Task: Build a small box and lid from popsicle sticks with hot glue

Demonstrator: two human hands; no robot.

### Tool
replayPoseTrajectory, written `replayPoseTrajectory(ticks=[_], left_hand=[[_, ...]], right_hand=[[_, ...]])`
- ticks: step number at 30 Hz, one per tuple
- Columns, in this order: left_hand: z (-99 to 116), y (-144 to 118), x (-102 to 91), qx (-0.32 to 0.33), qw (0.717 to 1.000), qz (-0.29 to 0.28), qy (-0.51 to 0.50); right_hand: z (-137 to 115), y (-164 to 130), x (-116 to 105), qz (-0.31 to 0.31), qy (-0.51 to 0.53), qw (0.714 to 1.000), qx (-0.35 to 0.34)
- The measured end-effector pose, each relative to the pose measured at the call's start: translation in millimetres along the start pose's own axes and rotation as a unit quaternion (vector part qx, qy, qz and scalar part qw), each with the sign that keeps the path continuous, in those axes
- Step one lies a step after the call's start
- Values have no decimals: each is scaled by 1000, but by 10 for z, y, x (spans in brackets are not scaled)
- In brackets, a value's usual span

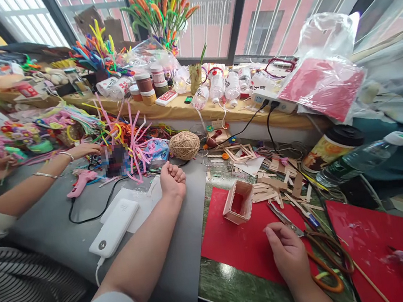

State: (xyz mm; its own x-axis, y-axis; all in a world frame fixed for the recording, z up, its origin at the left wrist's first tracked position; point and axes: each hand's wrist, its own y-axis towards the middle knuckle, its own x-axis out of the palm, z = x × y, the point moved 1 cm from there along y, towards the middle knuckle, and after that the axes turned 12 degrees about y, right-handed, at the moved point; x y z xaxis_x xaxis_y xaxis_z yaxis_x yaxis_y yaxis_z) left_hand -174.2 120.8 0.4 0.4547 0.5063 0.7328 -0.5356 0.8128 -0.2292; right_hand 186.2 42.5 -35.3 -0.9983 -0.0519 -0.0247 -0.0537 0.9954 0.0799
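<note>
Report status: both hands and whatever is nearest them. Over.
Left hand fisted on the grey table, empty. Right hand resting on red paper, beside scissors. Small stick box stands between them. Co-worker's arm left.

A sheet of red paper (236,238) lies flat on the green tabletop, and everything sits relative to it. On its upper edge stands a small open box of pale craft sticks (238,201), tilted slightly, its red floor showing inside. Just off the sheet's right edge lie scissors (312,245) (orange-brown loop handles, blades pointing up-left), closed and flat, partly overlapping the paper's corner.
</note>
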Motion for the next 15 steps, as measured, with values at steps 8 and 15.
replayPoseTrajectory(ticks=[8,15], left_hand=[[-3,-99,88,-14,1000,-16,14],[26,-56,47,-1,1000,14,-9]], right_hand=[[0,14,15,-9,-7,1000,5],[25,-1,7,-34,-14,999,-5]])
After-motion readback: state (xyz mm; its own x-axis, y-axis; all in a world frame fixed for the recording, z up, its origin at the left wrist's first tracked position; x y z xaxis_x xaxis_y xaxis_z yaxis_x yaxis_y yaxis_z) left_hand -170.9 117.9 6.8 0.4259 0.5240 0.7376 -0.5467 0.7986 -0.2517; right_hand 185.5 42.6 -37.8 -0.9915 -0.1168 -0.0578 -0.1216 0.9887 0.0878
